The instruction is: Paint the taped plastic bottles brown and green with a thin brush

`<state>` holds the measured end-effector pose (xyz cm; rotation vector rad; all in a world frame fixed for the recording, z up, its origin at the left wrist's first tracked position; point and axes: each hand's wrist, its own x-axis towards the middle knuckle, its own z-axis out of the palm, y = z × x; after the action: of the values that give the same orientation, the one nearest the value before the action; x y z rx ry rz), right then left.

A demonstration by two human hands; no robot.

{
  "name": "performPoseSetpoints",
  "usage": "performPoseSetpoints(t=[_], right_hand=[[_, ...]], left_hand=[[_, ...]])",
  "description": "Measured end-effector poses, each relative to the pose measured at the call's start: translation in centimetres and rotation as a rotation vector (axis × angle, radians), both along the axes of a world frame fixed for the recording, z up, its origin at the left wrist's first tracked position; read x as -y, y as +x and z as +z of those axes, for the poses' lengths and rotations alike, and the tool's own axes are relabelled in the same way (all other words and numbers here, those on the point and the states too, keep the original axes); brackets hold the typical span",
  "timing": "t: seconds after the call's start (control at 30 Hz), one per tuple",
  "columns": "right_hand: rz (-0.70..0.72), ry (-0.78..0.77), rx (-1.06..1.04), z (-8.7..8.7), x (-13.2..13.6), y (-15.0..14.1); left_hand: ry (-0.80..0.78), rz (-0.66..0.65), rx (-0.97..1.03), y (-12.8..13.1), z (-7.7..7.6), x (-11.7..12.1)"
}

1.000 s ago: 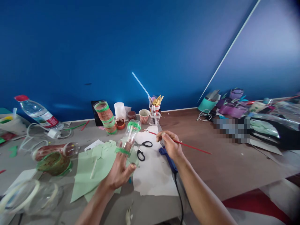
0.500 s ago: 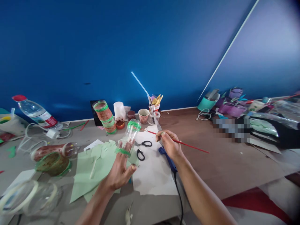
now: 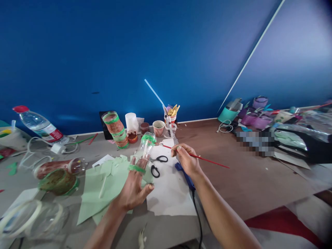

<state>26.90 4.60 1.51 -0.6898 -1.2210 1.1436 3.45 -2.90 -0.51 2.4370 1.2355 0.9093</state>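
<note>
My left hand (image 3: 134,192) holds up a clear plastic bottle piece (image 3: 148,149) with green-painted edges. Its fingers reach inside the piece through the open end, and the thumb stands apart. A thin red paintbrush (image 3: 212,163) is pinched between the fingertips of my right hand (image 3: 186,159). The brush tip points left, close to the green upper end of the piece; whether it touches I cannot tell. Behind and below the hands lie black-handled scissors (image 3: 155,172) on white paper (image 3: 171,200). Just under my right hand is a blue tool (image 3: 187,176) with a black cord.
A brown-and-green painted bottle (image 3: 118,128) stands near the wall, beside small paint cups (image 3: 132,137) and a paper cup (image 3: 158,129). Green paper (image 3: 90,193) lies at left, with painted bottle pieces (image 3: 58,182) beyond. A water bottle (image 3: 41,126) stands far left; purple containers (image 3: 260,121) are at right.
My left thumb has shifted slightly to the right. Both hands keep their holds, and the brush tip stays by the green end of the bottle piece.
</note>
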Motion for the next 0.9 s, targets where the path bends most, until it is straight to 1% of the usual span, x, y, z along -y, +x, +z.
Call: performPoseSetpoints(t=[0.1, 0.2, 0.3, 0.4, 0.53, 0.67, 0.8, 0.9], right_hand=[[-0.022, -0.027, 0.043, 0.0, 0.0, 0.0], [-0.068, -0.02, -0.012, 0.2, 0.0, 0.0], [-0.066, 0.017, -0.041, 0.3, 0.0, -0.1], [-0.042, 0.018, 0.003, 0.2, 0.0, -0.2], [-0.071, 0.001, 0.0, 0.0, 0.0, 0.0], [-0.054, 0.019, -0.03, 0.1, 0.1, 0.0], [-0.027, 0.034, -0.007, 0.1, 0.1, -0.2], [-0.07, 0.021, 0.007, 0.1, 0.1, 0.0]], left_hand=[[0.056, 0.028, -0.066, 0.2, 0.0, -0.2], [0.103, 0.04, -0.133, 0.2, -0.3, -0.4], [0.139, 0.04, -0.198, 0.3, -0.4, -0.5], [0.15, 0.041, -0.237, 0.4, -0.4, -0.5], [0.163, 0.065, -0.236, 0.4, -0.5, -0.6], [0.176, 0.083, -0.231, 0.4, -1.0, -0.6], [0.166, 0.098, -0.299, 0.4, -1.5, -0.5], [0.163, 0.128, -0.337, 0.3, -1.5, -0.5]])
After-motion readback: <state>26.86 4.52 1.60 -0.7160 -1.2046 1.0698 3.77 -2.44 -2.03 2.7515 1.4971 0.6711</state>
